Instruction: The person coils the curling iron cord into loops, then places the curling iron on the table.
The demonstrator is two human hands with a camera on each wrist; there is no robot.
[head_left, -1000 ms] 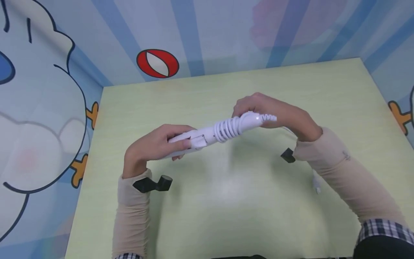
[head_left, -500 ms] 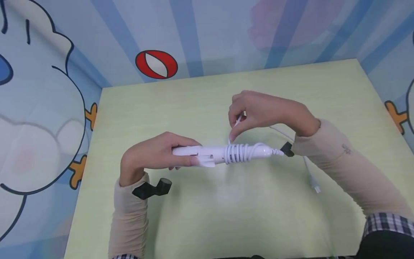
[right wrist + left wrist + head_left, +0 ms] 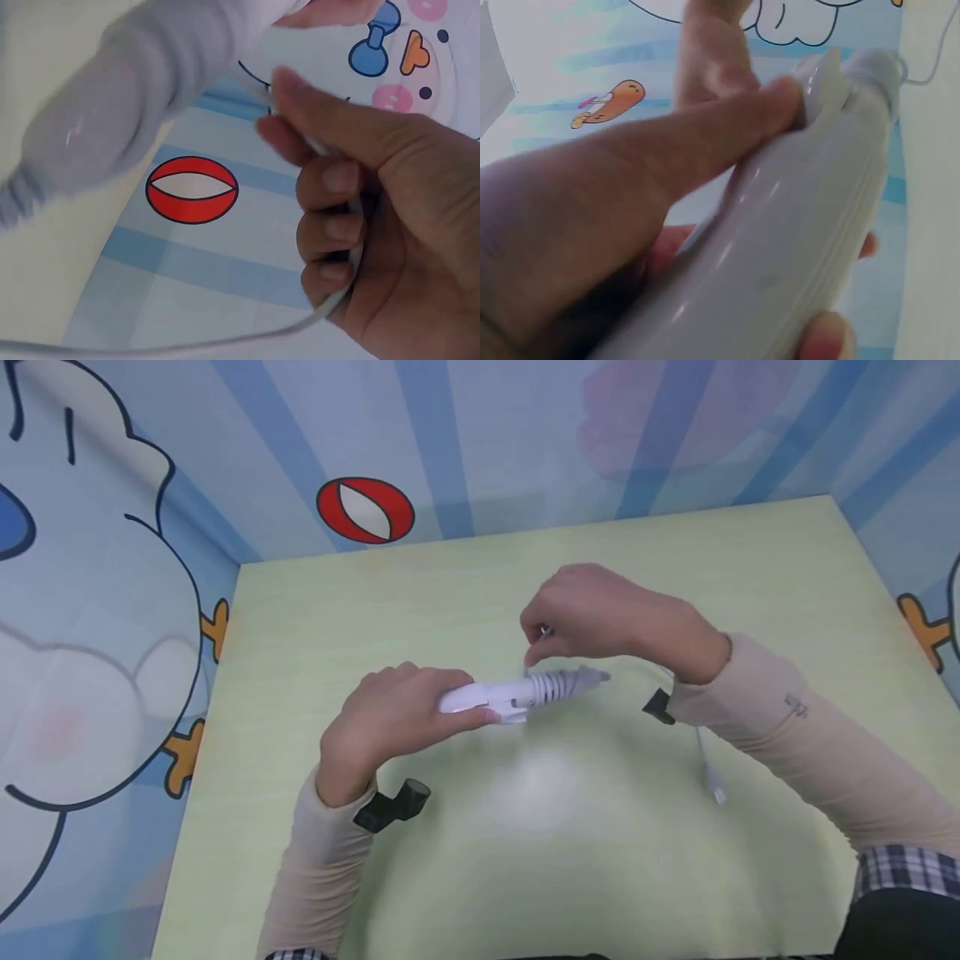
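My left hand point(image 3: 397, 710) grips a white hair styling iron point(image 3: 480, 697) above the table, the thumb along a raised lever-like part. In the left wrist view the smooth body of the iron point(image 3: 780, 225) fills the foreground. Its white cord point(image 3: 553, 686) is wound in several turns round the end that points right. Just behind those turns, my right hand point(image 3: 611, 614) holds a free stretch of the cord. In the right wrist view this cord point(image 3: 225, 341) runs through the curled fingers. The plug point(image 3: 715, 785) hangs below the right forearm.
A pale wooden table point(image 3: 540, 860) lies under both hands. Cartoon-printed walls point(image 3: 510, 443) stand behind it and at both sides. Each wrist carries a small black camera mount, such as the left mount point(image 3: 392, 806).
The iron first came down to level and nearer me, then shifted right and tilted slightly. My right hand drew the cord out behind it, then moved a little left. The plug swung slightly left.
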